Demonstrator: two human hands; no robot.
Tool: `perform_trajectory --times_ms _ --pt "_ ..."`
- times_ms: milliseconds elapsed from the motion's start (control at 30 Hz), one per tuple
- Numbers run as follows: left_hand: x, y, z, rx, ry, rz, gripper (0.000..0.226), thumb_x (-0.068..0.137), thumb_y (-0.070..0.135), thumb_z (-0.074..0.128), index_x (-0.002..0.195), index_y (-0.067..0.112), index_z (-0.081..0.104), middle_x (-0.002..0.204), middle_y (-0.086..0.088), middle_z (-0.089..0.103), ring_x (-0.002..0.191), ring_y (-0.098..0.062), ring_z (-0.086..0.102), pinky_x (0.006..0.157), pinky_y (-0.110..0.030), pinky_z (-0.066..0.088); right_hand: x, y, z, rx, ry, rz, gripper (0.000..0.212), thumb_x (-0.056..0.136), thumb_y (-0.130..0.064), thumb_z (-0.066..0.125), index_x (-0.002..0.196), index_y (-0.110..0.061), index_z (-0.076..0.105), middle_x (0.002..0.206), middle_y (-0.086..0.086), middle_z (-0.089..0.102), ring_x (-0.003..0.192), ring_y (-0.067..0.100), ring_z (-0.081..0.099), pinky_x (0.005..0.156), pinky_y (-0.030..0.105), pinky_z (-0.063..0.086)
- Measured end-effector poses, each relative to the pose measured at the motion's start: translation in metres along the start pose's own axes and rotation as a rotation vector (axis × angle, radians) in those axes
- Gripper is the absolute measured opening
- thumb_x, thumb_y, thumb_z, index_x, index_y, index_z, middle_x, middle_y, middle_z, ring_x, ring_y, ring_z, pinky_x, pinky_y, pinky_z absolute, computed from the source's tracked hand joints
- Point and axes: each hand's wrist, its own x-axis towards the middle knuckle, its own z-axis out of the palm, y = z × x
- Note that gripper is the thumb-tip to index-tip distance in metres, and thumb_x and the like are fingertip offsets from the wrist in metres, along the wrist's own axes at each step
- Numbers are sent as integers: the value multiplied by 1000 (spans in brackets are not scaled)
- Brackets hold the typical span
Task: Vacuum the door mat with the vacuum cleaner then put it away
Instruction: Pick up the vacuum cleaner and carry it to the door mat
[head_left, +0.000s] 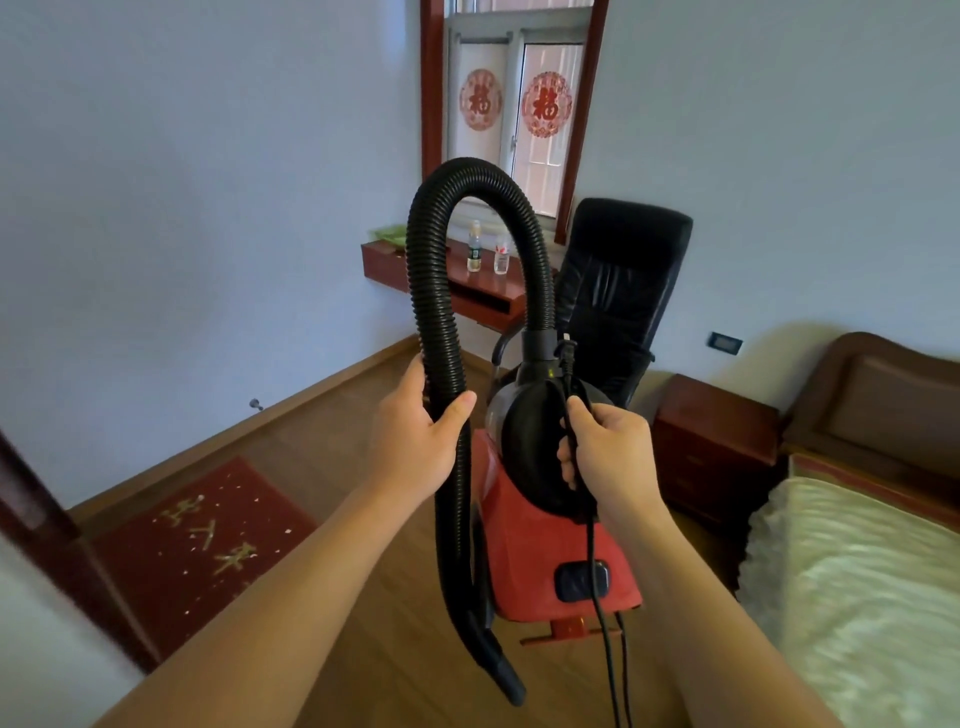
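A red vacuum cleaner (545, 545) with a black domed top is hanging in the middle of the view, apparently lifted clear of the wooden floor (363, 649). Its ribbed black hose (431, 291) is rising from the top, arching over and dropping down the left side, with the nozzle (498, 670) dangling near the bottom edge. A black cord (597, 597) is trailing down the front of the body, and its plug (565, 353) is sticking up loose beside the hose collar, so the machine is looking unplugged.

The red door mat (202, 545) is lying on the floor at lower left, near the wall, sprinkled with pale scraps. Judging by this, the person is carrying the cleaner into place and vacuuming is not yet begun. The next move is calling for setting the machine down near the mat and getting the plug to power; a wall socket (726, 343) is showing at far right.

Both hands are closed. The left hand (415, 441) is wrapping fingers and thumb round the hose partway down. The right hand (608, 457) is curling round the black handle (530, 447), pinning the cord against it.

Beyond are a black chair (623, 291), a nightstand (717, 441), a bed (857, 571), and a wall shelf (483, 296) holding 2 bottles (474, 254) under a window (519, 104)
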Motion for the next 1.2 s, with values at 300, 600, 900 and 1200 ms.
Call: perform_trajectory --times_ms 300,600,900,1200 --pt "123 -55 54 -72 -29 35 31 94 35 69 121 22 61 96 20 67 95 0 66 84 -32 59 129 7 39 -25 45 -3 41 103 -28 54 87 9 63 51 5 57 41 21 49 44 30 41" --pt "228 -92 115 -78 4 67 28 95 34 68 117 20 62 95 18 67 92 1 66 78 -24 57 249 0 50 9 43 -50 44 103 -26 53 83 12 60 51 7 57 40 23 48 45 33 42" --pt "328 -128 184 -9 145 22 24 93 29 71 115 25 61 95 16 68 90 0 65 74 -10 49 402 8 65 80 -164 -62 36 104 -25 52 77 -3 60 52 8 54 39 21 43 41 28 36" --pt "399 -155 203 86 300 -114 31 95 34 67 123 22 61 97 15 67 89 -4 65 73 -9 49 516 -1 109 100 -405 -70 35 105 -22 51 76 -3 57 51 8 53 36 20 41 40 25 34"
